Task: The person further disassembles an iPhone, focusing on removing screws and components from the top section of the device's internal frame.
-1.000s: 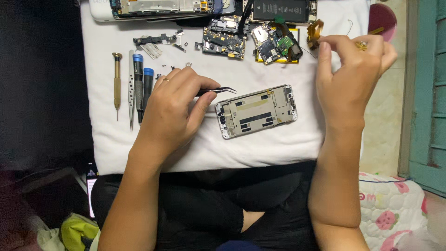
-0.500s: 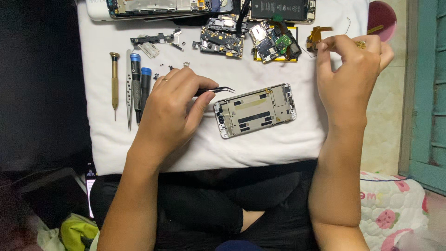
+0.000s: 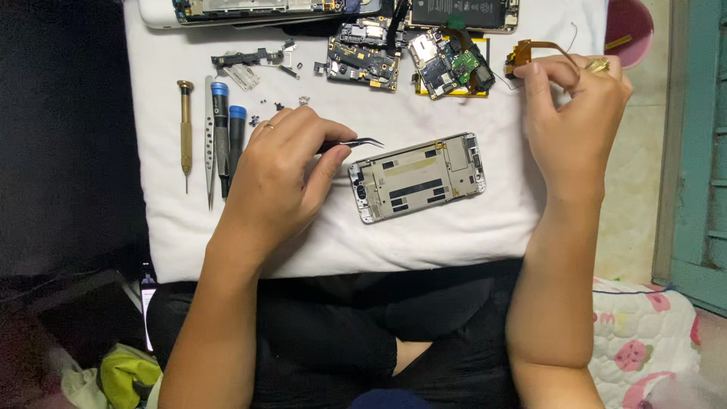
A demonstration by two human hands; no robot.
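Note:
An opened phone frame [image 3: 418, 177] lies tilted on a white cloth [image 3: 454, 235] in the head view. My left hand [image 3: 280, 170] rests just left of it and grips black curved tweezers [image 3: 362, 142], whose tip points toward the frame's upper left corner. My right hand [image 3: 575, 121] is raised at the cloth's right edge, pinching a thin orange flex cable [image 3: 530, 51] between thumb and fingers.
Circuit boards [image 3: 363, 57] [image 3: 450, 64] and a metal bracket [image 3: 250, 59] lie along the far edge, below a second opened phone [image 3: 250, 7] and a battery [image 3: 462, 11]. Screwdrivers [image 3: 219, 136] [image 3: 185, 129] lie at the left. A pink bowl [image 3: 632, 34] stands at the far right.
My right hand has shifted a little nearer while holding the flex cable. My left hand keeps the tweezers beside the phone frame, almost unmoved.

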